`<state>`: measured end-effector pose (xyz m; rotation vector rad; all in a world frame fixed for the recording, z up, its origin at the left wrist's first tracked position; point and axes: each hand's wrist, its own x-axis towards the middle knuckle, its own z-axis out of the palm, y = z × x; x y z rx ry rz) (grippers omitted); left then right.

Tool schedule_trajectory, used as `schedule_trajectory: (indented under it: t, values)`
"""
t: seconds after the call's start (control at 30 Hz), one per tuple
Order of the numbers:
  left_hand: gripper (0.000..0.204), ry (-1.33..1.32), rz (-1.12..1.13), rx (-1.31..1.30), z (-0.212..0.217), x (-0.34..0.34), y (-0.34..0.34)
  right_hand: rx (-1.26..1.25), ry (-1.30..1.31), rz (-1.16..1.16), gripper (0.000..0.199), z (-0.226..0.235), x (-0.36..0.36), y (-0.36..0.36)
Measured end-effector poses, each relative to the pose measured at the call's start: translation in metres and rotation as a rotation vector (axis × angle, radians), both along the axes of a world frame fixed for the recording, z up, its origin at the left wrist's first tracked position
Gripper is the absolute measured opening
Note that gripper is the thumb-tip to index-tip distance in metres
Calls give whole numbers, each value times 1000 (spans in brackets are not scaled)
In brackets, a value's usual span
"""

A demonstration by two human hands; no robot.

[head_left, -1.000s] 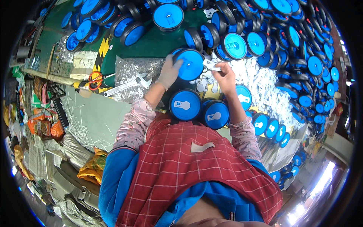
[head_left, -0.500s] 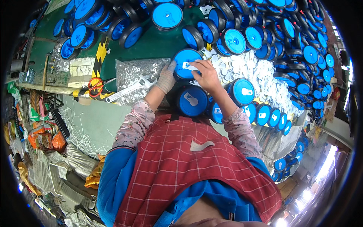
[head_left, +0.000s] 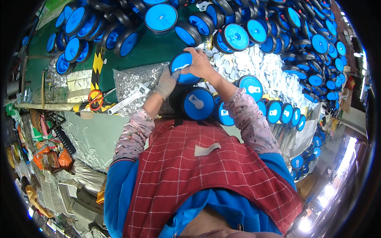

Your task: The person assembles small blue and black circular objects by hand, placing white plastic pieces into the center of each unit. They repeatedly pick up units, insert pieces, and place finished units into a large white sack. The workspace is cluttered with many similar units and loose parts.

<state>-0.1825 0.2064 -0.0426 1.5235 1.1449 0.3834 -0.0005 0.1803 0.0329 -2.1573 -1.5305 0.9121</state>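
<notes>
A blue wheel (head_left: 181, 61) with a black tyre is between my hands at the bench's near side. My left hand (head_left: 166, 84), in a pale glove, grips its lower left edge, thumb by the white label. My bare right hand (head_left: 201, 66) reaches across the face, fingers at the far rim and thumb down over the label. Both hands partly hide the label. Just nearer to me stands another blue wheel (head_left: 198, 103) with a white keyhole-shaped sticker. To its right, a further labelled wheel (head_left: 251, 88) sits above a row of similar ones.
Left of my hands lie a clear bag of small metal nuts (head_left: 131, 81), an adjustable wrench (head_left: 129, 99) and red-handled scissors (head_left: 95, 99). Loose white stickers (head_left: 234, 65) are spread to the right. Heaped wheels (head_left: 236, 37) cover the far and right sides of the bench.
My right hand has moved from the label's right side over the wheel, its fingers now at the far rim. My left hand stays on the lower left edge. The view has shifted slightly.
</notes>
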Motion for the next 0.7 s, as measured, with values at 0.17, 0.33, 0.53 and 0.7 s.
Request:
schedule_trajectory:
  t: [0.17,0.33,0.53,0.7]
  values:
    - [50,-67,58,-165,12,0,-5,-38,57,36,87,-6,7,4]
    - [45,-274,257,-417,24,4,-14,-136,-38,160,87,4,4,17]
    - [56,-258,255,-150,53,16,-31,248,417,142,34,-50,76,26]
    - [44,340,-328,796,29,7,-47,377,-192,34,9,-108,128,1]
